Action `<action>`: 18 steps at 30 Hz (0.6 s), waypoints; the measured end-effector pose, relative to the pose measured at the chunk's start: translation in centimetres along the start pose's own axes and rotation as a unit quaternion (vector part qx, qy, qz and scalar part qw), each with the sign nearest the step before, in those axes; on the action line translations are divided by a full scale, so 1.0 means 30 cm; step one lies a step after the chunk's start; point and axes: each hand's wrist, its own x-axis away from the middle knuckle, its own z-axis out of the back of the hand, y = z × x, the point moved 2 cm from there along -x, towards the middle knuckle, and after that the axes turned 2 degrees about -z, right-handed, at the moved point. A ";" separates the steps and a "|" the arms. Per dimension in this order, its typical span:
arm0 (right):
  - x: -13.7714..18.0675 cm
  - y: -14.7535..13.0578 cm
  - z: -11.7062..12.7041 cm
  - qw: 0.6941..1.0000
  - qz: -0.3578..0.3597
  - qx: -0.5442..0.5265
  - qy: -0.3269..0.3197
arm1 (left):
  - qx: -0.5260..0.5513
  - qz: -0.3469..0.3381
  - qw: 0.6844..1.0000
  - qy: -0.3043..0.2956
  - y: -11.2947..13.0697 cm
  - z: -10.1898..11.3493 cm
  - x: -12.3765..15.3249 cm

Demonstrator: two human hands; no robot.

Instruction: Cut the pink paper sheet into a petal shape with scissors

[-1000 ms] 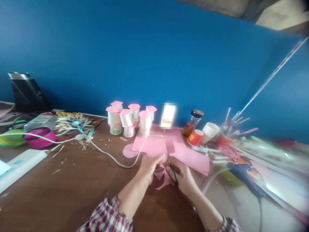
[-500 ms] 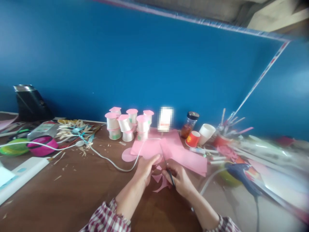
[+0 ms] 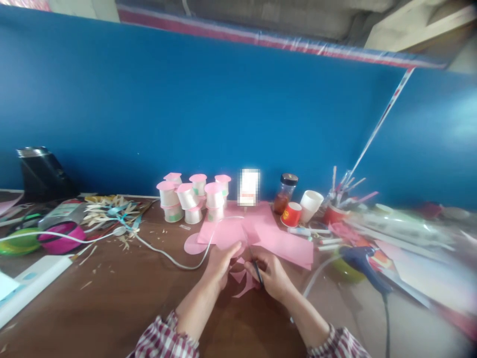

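My left hand point(image 3: 219, 263) pinches a piece of pink paper point(image 3: 231, 239), thumb on top and its other fingers partly hidden. In my right hand point(image 3: 274, 276) is a pair of scissors point(image 3: 258, 272) with dark handles, the blades pointing away from me at the paper. How far the blades are apart is hard to make out. Below the blades, small pink paper scraps point(image 3: 246, 287) show between my hands. Larger pink sheets point(image 3: 290, 244) lie flat just beyond, and a pink paper disc point(image 3: 194, 243) rests left of them.
White paper cups point(image 3: 173, 196) with pink tops stand stacked at the back left. A white cable point(image 3: 164, 256) loops across the table. Behind the sheets are a lidded jar point(image 3: 285, 194), a red cup point(image 3: 291, 215) and a white cup point(image 3: 311, 204). A glue gun point(image 3: 367, 266) lies right.
The whole view has shifted slightly, with the table things now a little lower and further left. My hands keep nearly the same pose on the paper and scissors.
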 end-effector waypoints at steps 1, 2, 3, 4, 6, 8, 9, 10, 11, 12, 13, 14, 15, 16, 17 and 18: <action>0.000 0.000 0.001 1.000 0.000 -0.001 -0.001 | 0.000 0.003 1.000 -0.002 0.001 -0.001 0.001; 0.000 0.000 0.001 1.000 0.002 -0.001 -0.002 | 0.001 0.007 1.000 -0.003 0.003 -0.003 0.004; 0.000 0.000 0.001 1.000 0.006 -0.001 -0.001 | 0.002 0.009 1.000 -0.004 0.006 -0.006 0.007; 0.000 0.001 0.001 1.000 0.009 -0.003 -0.001 | 0.003 0.011 1.000 -0.007 0.009 -0.009 0.010; -0.001 0.001 0.001 1.000 0.015 -0.015 0.002 | 0.004 0.009 1.000 -0.006 0.014 -0.014 0.016; -0.002 0.000 0.002 1.000 0.014 -0.028 0.003 | -0.001 0.001 1.000 0.001 0.018 -0.017 0.020; -0.002 -0.001 0.002 0.999 0.012 -0.032 0.004 | -0.007 -0.003 1.000 0.002 0.018 -0.018 0.022; -0.003 -0.004 0.003 0.999 0.010 -0.037 0.004 | -0.014 -0.004 1.000 -0.001 0.019 -0.018 0.023; -0.003 -0.008 0.004 0.999 0.010 -0.042 0.003 | -0.022 -0.006 1.000 -0.006 0.018 -0.018 0.024; -0.003 -0.012 0.006 0.999 0.012 -0.049 0.002 | -0.029 -0.008 0.999 -0.012 0.017 -0.017 0.025; -0.003 -0.015 0.007 0.998 0.015 -0.057 0.001 | -0.035 -0.009 0.999 -0.021 0.015 -0.017 0.024; -0.004 -0.018 0.008 0.998 0.017 -0.062 0.000 | -0.039 -0.009 0.999 -0.031 0.013 -0.016 0.023; -0.004 -0.019 0.009 0.998 0.016 -0.065 -0.001 | -0.042 -0.009 0.998 -0.042 0.010 -0.015 0.022; -0.004 -0.019 0.011 0.998 0.013 -0.065 0.000 | -0.044 -0.008 0.998 -0.051 0.008 -0.013 0.021; -0.005 -0.017 0.012 0.998 0.010 -0.064 0.004 | -0.046 -0.007 0.997 -0.057 0.005 -0.012 0.019; -0.006 -0.014 0.013 0.998 0.007 -0.063 0.008 | -0.048 -0.006 0.997 -0.060 0.002 -0.011 0.018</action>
